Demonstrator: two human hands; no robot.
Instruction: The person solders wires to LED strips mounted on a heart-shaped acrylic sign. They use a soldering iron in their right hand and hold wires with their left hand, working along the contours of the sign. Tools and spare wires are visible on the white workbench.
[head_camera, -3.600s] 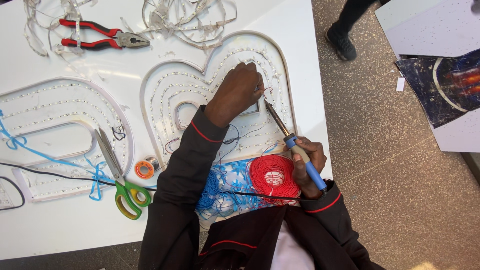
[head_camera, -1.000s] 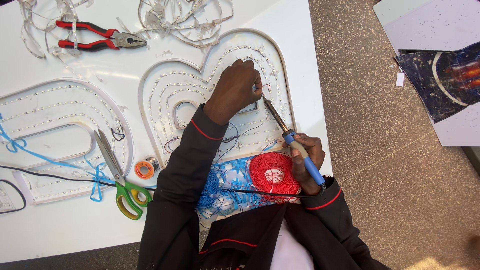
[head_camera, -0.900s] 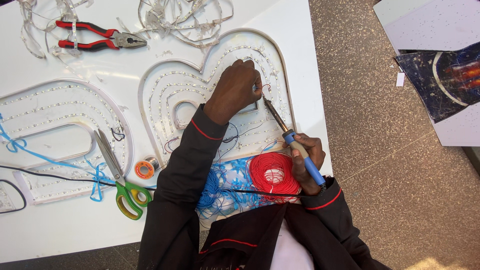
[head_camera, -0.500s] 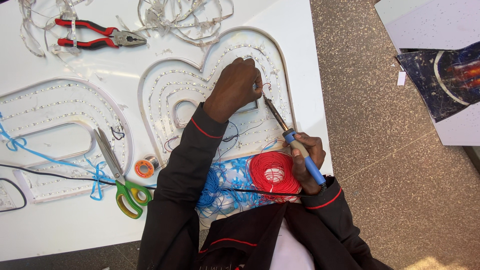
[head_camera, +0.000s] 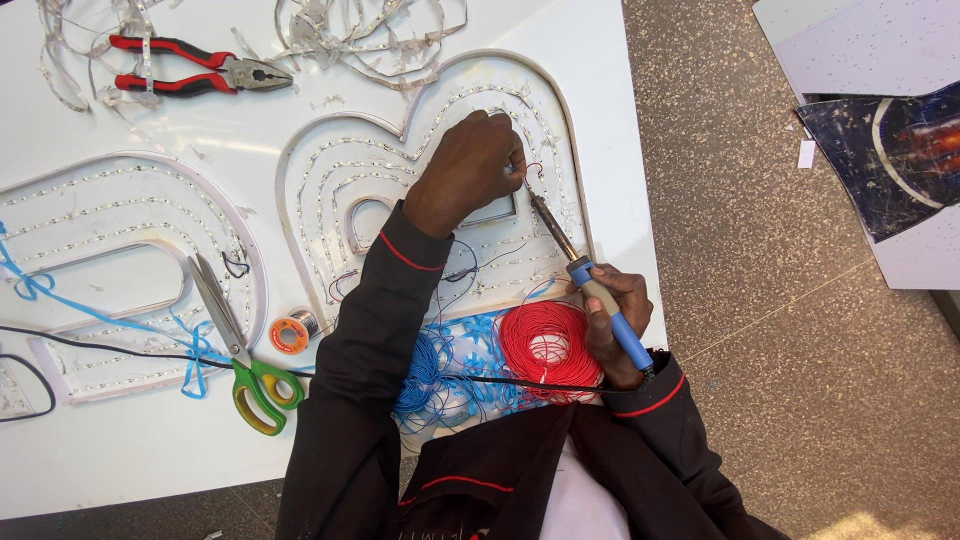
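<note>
My right hand (head_camera: 612, 325) grips a blue-handled soldering iron (head_camera: 590, 288), its tip pointing up-left at a thin red wire by my left fingertips. My left hand (head_camera: 468, 170) rests fingers-down on the white channel-letter shell (head_camera: 330, 190) lined with LED strips, pinching the wire against a strip. A coil of red wire (head_camera: 545, 345) and a bundle of blue wire (head_camera: 425, 370) lie by my right wrist at the table's near edge.
Green-handled scissors (head_camera: 240, 345) and a small orange solder spool (head_camera: 290, 333) lie left of my arm. Red pliers (head_camera: 190, 62) and loose LED strip scraps (head_camera: 370, 25) sit at the back. A second lettered shell (head_camera: 120, 260) lies left. Speckled floor (head_camera: 780, 350) lies right.
Almost nothing moved; both hands hold the same pose, the iron's tip staying at the wire. A person's foot seen on the floor earlier is gone.
</note>
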